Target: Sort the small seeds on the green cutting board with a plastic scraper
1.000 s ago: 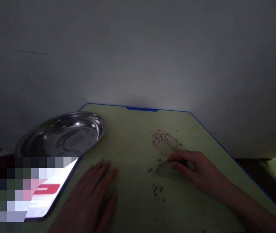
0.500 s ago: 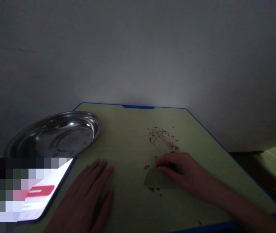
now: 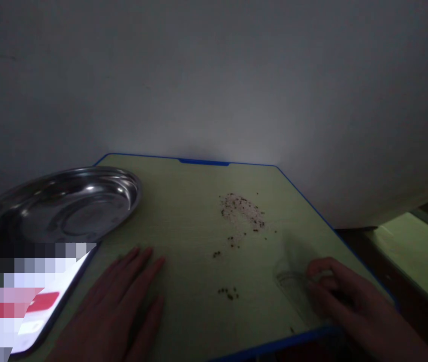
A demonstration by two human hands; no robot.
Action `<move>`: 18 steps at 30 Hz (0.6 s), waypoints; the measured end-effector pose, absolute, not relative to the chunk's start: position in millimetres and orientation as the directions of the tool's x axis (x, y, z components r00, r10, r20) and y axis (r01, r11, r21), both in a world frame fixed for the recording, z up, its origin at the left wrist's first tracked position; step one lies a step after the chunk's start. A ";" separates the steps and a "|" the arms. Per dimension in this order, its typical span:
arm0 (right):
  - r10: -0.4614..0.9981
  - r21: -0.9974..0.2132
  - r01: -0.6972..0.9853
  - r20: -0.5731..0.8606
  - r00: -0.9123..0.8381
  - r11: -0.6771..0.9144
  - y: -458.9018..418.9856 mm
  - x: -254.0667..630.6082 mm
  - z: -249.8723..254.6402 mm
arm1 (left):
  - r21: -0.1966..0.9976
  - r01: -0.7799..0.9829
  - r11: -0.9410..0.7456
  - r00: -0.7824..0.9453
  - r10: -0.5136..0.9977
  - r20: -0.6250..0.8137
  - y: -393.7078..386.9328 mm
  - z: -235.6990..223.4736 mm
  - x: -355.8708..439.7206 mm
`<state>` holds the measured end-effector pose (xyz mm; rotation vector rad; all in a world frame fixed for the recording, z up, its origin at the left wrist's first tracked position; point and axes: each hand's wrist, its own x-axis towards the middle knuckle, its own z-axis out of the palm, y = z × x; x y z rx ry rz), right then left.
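My right hand (image 3: 345, 296) pinches a clear protractor (image 3: 293, 289) by its edge, tilted near the right front of the table. To its left lie small dark grains (image 3: 229, 293) in a loose cluster. Farther back, a patch of pale fine grains mixed with dark bits (image 3: 241, 208) spreads over the tabletop, with a few dark bits trailing toward me. My left hand (image 3: 112, 301) rests palm down on the table, fingers stretched out and holding nothing. Beside it lies a phone or tablet with a lit screen (image 3: 40, 314), partly blurred out.
A round steel basin (image 3: 97, 213) stands at the left of the pale table (image 3: 184, 201), which has a blue rim. A grey wall (image 3: 206, 80) rises behind. Another pale surface (image 3: 417, 256) is at the far right, past a dark gap.
My right hand has lifted the protractor away from the grains and moved right and toward me, uncovering the near cluster. My left hand stays flat; the view has shifted slightly right.
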<state>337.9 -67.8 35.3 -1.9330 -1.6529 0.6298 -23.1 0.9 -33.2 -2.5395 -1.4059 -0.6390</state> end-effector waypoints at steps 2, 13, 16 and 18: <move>0.988 -0.624 0.773 0.009 0.154 -0.115 -72.0 333.2 31.0 | 0.049 0.838 -0.543 0.470 0.765 0.441 1.3 -33.3 -23.6; 0.996 -0.553 0.830 0.087 -0.028 0.072 -53.3 284.4 12.5 | -0.018 0.840 -0.543 0.472 0.714 0.518 1.2 -23.4 -18.2; 0.992 -0.560 0.820 0.111 -0.061 0.113 -45.2 278.1 16.1 | -0.035 0.836 -0.548 0.482 0.702 0.524 0.8 -19.5 -17.5; 0.994 -0.560 0.823 0.089 -0.055 0.096 -40.7 281.4 20.6 | -0.046 0.830 -0.556 0.492 0.690 0.532 0.7 -17.5 -16.6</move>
